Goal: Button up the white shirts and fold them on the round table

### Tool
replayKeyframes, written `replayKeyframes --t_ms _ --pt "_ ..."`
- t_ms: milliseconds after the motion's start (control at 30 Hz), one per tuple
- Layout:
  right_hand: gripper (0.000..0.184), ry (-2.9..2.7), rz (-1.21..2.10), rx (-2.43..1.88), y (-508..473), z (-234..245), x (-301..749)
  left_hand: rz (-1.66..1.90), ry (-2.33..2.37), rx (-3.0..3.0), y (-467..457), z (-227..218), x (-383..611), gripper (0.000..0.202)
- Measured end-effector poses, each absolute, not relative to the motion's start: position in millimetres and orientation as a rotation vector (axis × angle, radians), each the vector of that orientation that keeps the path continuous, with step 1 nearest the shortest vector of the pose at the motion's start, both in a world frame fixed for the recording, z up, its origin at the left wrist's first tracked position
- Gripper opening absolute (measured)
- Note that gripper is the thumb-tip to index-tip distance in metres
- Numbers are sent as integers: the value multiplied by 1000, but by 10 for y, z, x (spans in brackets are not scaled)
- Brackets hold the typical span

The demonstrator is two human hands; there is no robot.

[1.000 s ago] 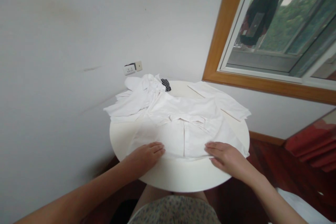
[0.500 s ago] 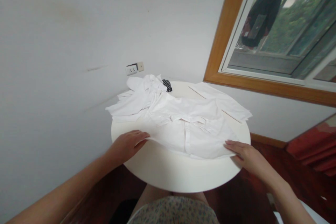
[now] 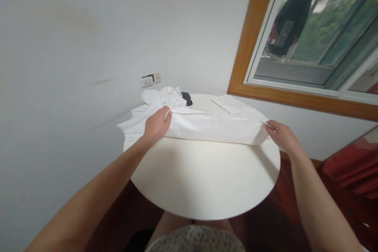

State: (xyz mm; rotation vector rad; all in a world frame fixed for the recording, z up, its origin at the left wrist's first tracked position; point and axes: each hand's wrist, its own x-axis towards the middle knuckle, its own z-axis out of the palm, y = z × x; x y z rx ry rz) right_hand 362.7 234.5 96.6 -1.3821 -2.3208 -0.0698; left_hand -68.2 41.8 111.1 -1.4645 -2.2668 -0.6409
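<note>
A white shirt (image 3: 212, 126) lies across the far half of the round white table (image 3: 206, 181), its near part folded up and away from me. My left hand (image 3: 158, 124) is closed on the left end of the lifted edge. At the right end, my right hand (image 3: 279, 134) pinches the same edge, slightly above the tabletop. Between the two hands the cloth is stretched into a smooth band. Beyond it, a flat white part that looks like a sleeve (image 3: 236, 104) reaches toward the back right.
Crumpled white clothing (image 3: 156, 98) is heaped at the table's back left, partly over the edge. A black-and-white striped cloth (image 3: 187, 98) sits beside it. The wall has a power socket (image 3: 147, 82). A wood-framed window (image 3: 295, 94) is on the right, with a red curtain-like cloth (image 3: 354, 161) below.
Both hands have moved away from me, carrying the shirt's near edge up and over toward the back. More of the tabletop in front shows now.
</note>
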Motion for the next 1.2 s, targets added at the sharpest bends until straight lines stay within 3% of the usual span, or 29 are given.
replayKeyframes --t_ms 133,300,500,700,900,1033,1200 --pt "32 -2207 -32 -1683 2756 920 3047 -379 -2294 -1416 927 995 -735 34" --pt "30 -2183 -44 -1813 2890 503 2595 -117 -2292 -1450 1190 622 -849 33" --pt "27 -2208 -311 -1783 2891 169 2521 -95 -2260 -1460 1164 304 -925 35" --pt "34 -2177 -530 -1497 2795 286 2492 -259 -2165 -1493 1132 368 -873 38" --pt "40 -2575 -154 -955 2558 302 2134 -514 -1764 -1941 1208 386 -486 39" --pt "61 -2742 106 -1108 2537 166 2004 -461 -1864 -2214 1324 174 -337 45" --pt "66 -2846 187 -1176 2510 132 2064 -371 -2100 -2260 1293 55 -324 50"
